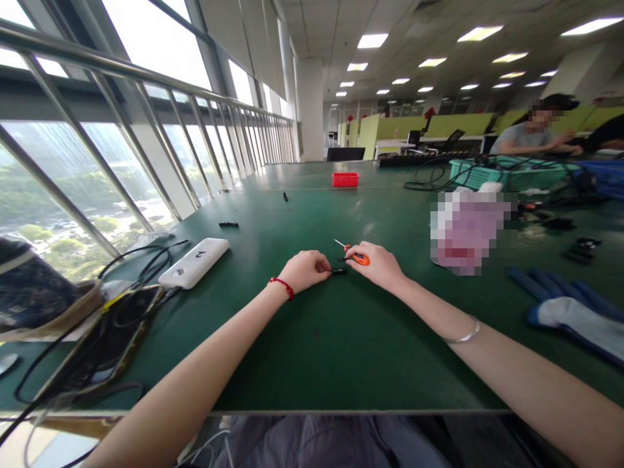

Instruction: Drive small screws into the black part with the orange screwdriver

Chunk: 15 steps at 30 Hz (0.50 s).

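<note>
My left hand (pixel 308 270), with a red cord bracelet at the wrist, pinches the near end of a small black part (pixel 338 270) low over the green table (pixel 312 351). Across from it, my right hand (pixel 377 261) is closed around a screwdriver with an orange and black handle (pixel 361 259). The thin metal shaft sticks out past the fingers, pointing up and left, away from the black part. A second small dark piece (pixel 343 259) shows at the right fingertips; its kind is too small to make out.
A white power bank (pixel 195 262) and a phone (pixel 114 338) with cables lie on the left. Farther off are a small black piece (pixel 229 224) and a red basket (pixel 345 179). Blue-and-white gloves (pixel 575 315) and a green basket (pixel 507 174) lie right, near a seated person (pixel 531 133).
</note>
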Tool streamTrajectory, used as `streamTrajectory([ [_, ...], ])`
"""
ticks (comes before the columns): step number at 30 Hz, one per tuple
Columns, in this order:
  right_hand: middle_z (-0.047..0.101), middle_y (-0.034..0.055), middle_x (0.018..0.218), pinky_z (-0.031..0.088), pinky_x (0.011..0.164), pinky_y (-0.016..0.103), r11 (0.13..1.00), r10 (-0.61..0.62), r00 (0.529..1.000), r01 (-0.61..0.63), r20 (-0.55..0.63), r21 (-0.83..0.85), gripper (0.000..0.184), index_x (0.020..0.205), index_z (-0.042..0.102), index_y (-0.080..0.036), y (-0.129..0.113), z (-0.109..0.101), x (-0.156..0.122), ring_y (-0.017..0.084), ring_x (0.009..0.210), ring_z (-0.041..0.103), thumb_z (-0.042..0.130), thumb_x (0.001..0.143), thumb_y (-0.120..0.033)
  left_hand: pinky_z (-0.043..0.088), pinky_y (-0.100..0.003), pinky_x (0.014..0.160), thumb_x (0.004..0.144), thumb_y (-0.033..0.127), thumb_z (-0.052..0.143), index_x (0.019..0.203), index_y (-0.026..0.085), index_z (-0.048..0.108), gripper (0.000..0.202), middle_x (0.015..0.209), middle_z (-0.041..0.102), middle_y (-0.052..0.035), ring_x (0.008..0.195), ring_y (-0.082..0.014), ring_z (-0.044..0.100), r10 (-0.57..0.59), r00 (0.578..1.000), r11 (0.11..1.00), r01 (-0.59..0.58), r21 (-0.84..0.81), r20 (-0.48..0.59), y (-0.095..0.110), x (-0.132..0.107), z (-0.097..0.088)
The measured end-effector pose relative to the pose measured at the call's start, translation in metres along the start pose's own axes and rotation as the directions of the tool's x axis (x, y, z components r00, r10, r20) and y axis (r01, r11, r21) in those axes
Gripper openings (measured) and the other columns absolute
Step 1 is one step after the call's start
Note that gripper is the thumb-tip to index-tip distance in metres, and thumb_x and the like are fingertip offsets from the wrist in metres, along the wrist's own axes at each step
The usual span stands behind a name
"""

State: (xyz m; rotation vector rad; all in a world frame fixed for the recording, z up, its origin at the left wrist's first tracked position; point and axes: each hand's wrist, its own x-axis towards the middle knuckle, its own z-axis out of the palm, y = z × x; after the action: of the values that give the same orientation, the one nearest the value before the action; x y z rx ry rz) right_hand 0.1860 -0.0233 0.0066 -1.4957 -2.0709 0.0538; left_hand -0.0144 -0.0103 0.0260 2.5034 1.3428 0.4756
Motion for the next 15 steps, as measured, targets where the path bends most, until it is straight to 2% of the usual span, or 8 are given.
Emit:
streamTrajectory([
  [6, 0.061, -0.0013, 0.085, 0.034, 0.057, 0.022, 1.000, -0.016, 1.000, 0.016, -0.009, 0.000, 0.015, 0.088, 0.067, -0.028, -0.0019, -0.0003, -0.0008, 0.014, 0.075, 0.057, 0.057, 0.079, -0.034, 0.047, -0.024, 0.067, 0.073, 0.016, 0.052, 0.079, 0.016, 0.065, 0.014, 0.081, 0.065, -0.0032, 0.072, -0.0145, 0.060, 0.139, 0.990, 0.982, -0.139, 0.130, 0.008, 0.0020, -0.0006, -0.0001],
  [8, 0.061, -0.0012, 0.085, 0.034, 0.058, 0.022, 1.000, -0.020, 1.000, 0.020, -0.009, 0.001, 0.015, 0.088, 0.067, -0.028, -0.0024, -0.0002, -0.0011, 0.014, 0.075, 0.057, 0.057, 0.079, -0.033, 0.047, -0.024, 0.066, 0.072, 0.015, 0.052, 0.078, 0.016, 0.064, 0.013, 0.079, 0.065, -0.0030, 0.070, -0.0142, 0.060, 0.152, 0.988, 0.980, -0.150, 0.132, -0.007, 0.0003, -0.0007, -0.0013],
  [10, 0.061, -0.0011, 0.085, 0.035, 0.058, 0.023, 1.000, -0.028, 1.000, 0.028, -0.008, 0.007, 0.015, 0.088, 0.067, -0.028, -0.0028, -0.0002, -0.0013, 0.014, 0.075, 0.057, 0.057, 0.079, -0.033, 0.047, -0.023, 0.065, 0.070, 0.015, 0.053, 0.074, 0.015, 0.063, 0.011, 0.074, 0.065, -0.0020, 0.067, -0.0135, 0.060, 0.139, 0.989, 0.988, -0.135, 0.076, -0.043, -0.0021, -0.0004, -0.0019],
  [15, 0.061, -0.0008, 0.086, 0.036, 0.059, 0.023, 0.998, -0.050, 0.999, 0.051, -0.014, 0.042, 0.014, 0.088, 0.067, -0.027, -0.0037, -0.0001, -0.0021, 0.014, 0.074, 0.057, 0.057, 0.079, -0.033, 0.050, -0.021, 0.063, 0.066, 0.015, 0.055, 0.073, 0.014, 0.064, 0.011, 0.068, 0.066, -0.0008, 0.063, -0.0118, 0.061, 0.067, 0.974, 0.972, -0.112, -0.205, -0.217, -0.0066, 0.0020, 0.0012],
])
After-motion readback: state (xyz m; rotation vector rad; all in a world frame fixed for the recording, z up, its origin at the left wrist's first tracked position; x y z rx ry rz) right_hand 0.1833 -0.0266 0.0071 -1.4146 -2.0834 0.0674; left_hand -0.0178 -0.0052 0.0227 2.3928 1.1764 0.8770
